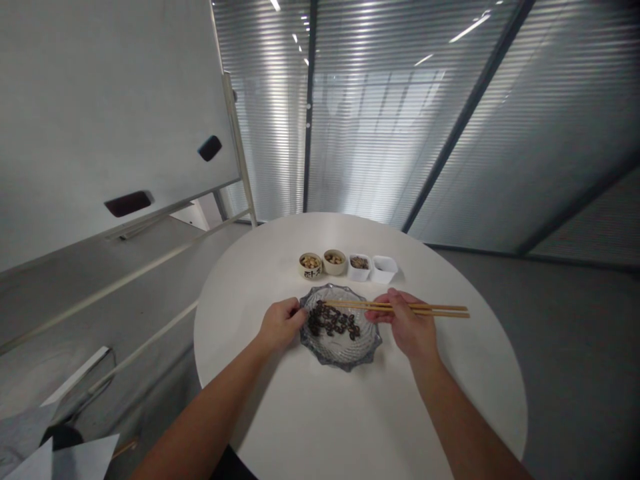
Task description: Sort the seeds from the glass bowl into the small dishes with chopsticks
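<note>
A glass bowl (343, 360) with a scalloped rim holds dark, seed-like pieces (333, 321), gathered mostly at its left and middle. My left hand (283, 323) grips the bowl's left rim between thumb and fingers. In my right hand (407, 323), at the bowl's right side, is a pair of wooden chopsticks (440, 311). Their tips reach over the bowl to the upper left of the dark pieces; whether they pinch a piece is too small to tell.
Behind the bowl stand two round cups (311, 273) (335, 269) with light pieces, a white square cup (359, 275) with brownish pieces and another white cup (385, 276). All rest on a round white table (320, 427). A whiteboard (125, 100) stands at left.
</note>
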{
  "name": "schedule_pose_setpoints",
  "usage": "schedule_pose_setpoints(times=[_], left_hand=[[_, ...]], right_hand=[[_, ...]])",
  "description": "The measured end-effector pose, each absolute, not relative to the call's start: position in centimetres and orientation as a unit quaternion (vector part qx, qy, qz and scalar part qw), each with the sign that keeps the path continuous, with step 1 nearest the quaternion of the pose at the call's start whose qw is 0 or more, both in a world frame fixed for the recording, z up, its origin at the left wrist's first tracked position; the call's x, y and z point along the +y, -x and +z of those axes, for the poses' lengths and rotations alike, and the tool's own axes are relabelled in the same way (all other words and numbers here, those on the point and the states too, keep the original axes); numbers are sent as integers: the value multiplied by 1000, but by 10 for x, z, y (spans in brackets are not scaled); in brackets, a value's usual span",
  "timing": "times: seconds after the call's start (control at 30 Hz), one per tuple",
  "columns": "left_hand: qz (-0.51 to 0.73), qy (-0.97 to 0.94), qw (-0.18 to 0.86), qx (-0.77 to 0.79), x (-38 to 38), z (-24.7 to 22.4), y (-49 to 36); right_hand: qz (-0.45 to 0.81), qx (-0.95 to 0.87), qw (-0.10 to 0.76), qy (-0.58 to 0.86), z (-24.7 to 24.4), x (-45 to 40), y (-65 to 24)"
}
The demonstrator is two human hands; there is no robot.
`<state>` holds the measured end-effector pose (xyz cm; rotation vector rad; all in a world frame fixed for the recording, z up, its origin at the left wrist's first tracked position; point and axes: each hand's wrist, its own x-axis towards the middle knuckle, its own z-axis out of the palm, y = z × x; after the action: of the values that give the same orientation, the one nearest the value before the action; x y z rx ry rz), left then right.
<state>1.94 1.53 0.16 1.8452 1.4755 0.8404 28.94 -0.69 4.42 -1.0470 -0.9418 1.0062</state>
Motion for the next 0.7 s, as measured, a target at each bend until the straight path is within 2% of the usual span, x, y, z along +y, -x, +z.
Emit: schedule_pose_setpoints(times=[0.17, 0.4, 0.53, 0.7], left_hand=[[320, -702, 305, 558, 15, 3, -19], [319, -703, 304, 558, 16, 2, -20], [318, -703, 303, 560, 16, 2, -20], [316, -700, 304, 563, 14, 5, -21]], right_hand=[[414, -378, 716, 416, 54, -6, -309], [278, -327, 811, 396, 65, 13, -350], [225, -301, 822, 427, 56, 36, -374], [242, -302, 803, 453, 38, 52, -385]])
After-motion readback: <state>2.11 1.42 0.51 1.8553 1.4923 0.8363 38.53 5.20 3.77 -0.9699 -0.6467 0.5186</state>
